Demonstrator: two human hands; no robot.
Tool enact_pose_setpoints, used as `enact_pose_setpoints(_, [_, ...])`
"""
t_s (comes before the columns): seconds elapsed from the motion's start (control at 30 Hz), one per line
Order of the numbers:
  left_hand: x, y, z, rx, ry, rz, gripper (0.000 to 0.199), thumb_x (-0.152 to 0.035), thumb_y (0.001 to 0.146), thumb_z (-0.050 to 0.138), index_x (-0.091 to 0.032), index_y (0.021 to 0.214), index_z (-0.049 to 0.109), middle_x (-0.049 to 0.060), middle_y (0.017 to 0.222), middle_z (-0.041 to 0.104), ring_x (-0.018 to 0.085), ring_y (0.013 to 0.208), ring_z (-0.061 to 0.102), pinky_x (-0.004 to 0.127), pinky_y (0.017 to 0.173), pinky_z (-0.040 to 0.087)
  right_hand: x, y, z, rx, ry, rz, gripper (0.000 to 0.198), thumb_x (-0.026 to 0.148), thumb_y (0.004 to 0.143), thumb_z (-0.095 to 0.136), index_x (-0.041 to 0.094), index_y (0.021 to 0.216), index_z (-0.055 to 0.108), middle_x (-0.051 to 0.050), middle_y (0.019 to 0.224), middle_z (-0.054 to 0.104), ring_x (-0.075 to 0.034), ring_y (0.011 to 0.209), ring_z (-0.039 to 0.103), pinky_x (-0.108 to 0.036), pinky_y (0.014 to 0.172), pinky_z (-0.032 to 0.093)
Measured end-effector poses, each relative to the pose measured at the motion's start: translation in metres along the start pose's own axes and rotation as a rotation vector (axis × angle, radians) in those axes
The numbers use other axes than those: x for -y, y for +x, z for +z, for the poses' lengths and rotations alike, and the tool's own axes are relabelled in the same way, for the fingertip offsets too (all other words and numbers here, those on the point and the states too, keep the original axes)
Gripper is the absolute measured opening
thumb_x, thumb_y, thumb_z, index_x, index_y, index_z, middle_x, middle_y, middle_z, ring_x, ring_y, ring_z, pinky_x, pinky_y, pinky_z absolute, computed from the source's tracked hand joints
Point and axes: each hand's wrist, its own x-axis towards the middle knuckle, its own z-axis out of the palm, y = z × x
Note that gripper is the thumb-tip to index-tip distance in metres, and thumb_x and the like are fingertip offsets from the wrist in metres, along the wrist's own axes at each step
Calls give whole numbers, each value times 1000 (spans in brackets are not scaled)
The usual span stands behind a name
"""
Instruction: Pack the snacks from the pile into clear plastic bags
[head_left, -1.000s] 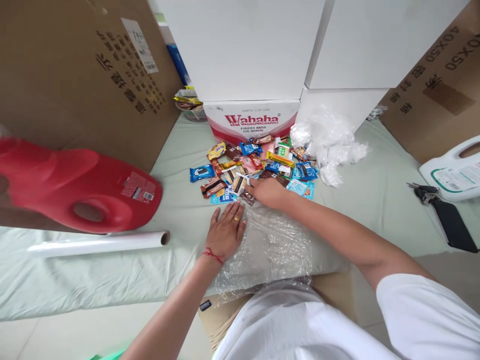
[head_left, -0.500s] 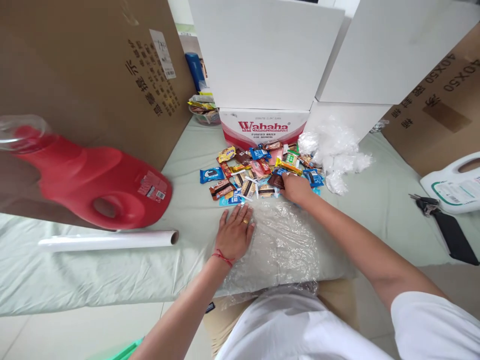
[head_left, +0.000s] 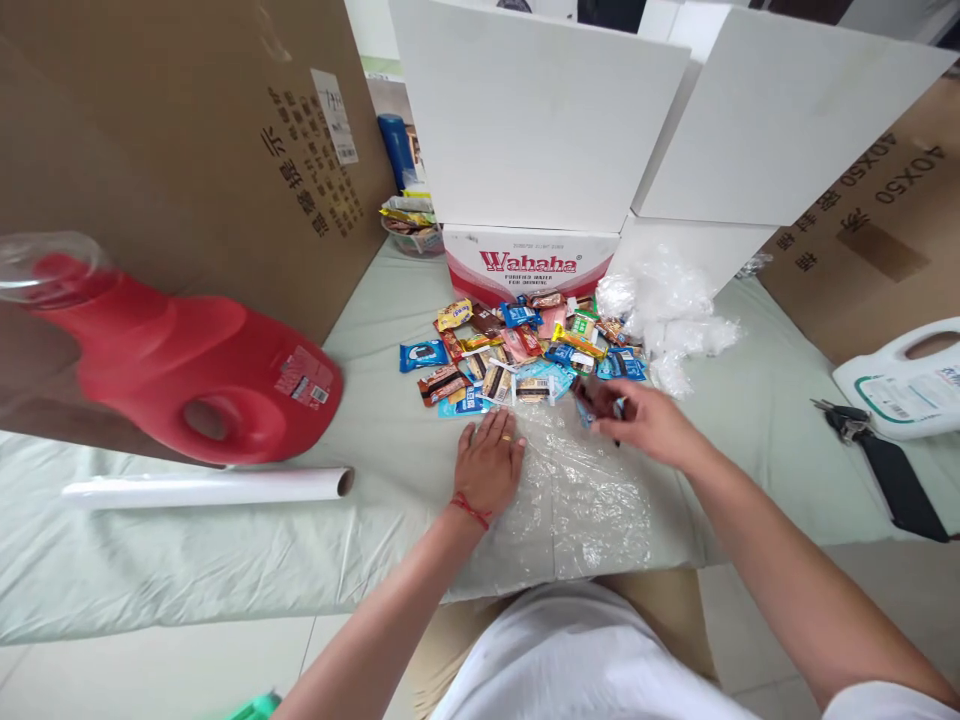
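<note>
Snacks in small, shiny, many-coloured wrappers (head_left: 517, 345) are lying in a heap in the head view, on a pale green cloth (head_left: 367, 420), just in front of a white cardboard box with red printing (head_left: 529, 262). The right hand (head_left: 652, 420) is pinching a dark brown shiny packet (head_left: 598, 398) between thumb and fingers, beside the near right edge of the heap; blur is hiding whether more than one is sitting in that grip. The left hand (head_left: 487, 460) is holding nothing: it is lying flat and seems to be pressing the left edge of a thin clear plastic sheet (head_left: 592, 500), probably for pinning it smooth. Crumpled clear plastic (head_left: 664, 310) is resting right beside the heap, maybe for being easy to reach. Also showing are one big red plastic bottle (head_left: 217, 370), one long white roll (head_left: 202, 488), one white plastic bottle (head_left: 907, 385) and two brown cardboard walls (head_left: 187, 130), standing at the sides. The snacks are overlapping, so exact counting is failing, but well over a dozen are showing.
</note>
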Motion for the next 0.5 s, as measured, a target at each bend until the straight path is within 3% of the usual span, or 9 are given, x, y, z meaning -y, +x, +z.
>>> enact_pose_setpoints(0.1, [5, -1, -4, 30, -29, 21, 55, -38, 108, 25, -18, 153, 50, 10, 159, 49, 26, 150, 42, 54, 123, 32, -4, -23, 28, 185, 41, 51, 47, 44, 75, 76, 18, 113, 71, -3, 96, 73, -22, 82, 65, -28, 70, 45])
enact_pose_setpoints(0.17, [12, -2, -8, 57, -42, 61, 55, -38, 109, 23, -19, 154, 47, 10, 158, 51, 24, 149, 44, 52, 123, 31, -12, -33, 39, 207, -25, 112, 41, 40, 76, 74, 19, 112, 71, -4, 96, 73, -23, 85, 66, -29, 72, 46])
enact_pose_setpoints(0.33, [27, -4, -10, 80, 43, 164, 55, -39, 108, 27, -21, 157, 43, 9, 163, 43, 26, 152, 39, 59, 126, 21, -24, -41, 28, 182, -315, 222, 35, 34, 82, 70, 22, 115, 70, -6, 105, 74, -25, 89, 68, -29, 73, 45])
enact_pose_setpoints(0.43, [27, -5, -8, 71, 67, 163, 55, -39, 107, 27, -22, 158, 42, 9, 164, 40, 26, 153, 38, 58, 127, 19, -13, -41, 20, 162, -456, 144, 41, 34, 85, 70, 22, 124, 66, -8, 115, 70, -26, 97, 68, -29, 76, 44])
enact_pose_setpoints(0.5, [27, -5, -8, 82, 65, 158, 55, -36, 107, 27, -22, 158, 42, 8, 165, 40, 25, 153, 37, 57, 128, 18, 1, -38, 23, 218, -508, 35, 44, 34, 87, 70, 22, 128, 63, -9, 118, 68, -26, 99, 67, -28, 77, 44])
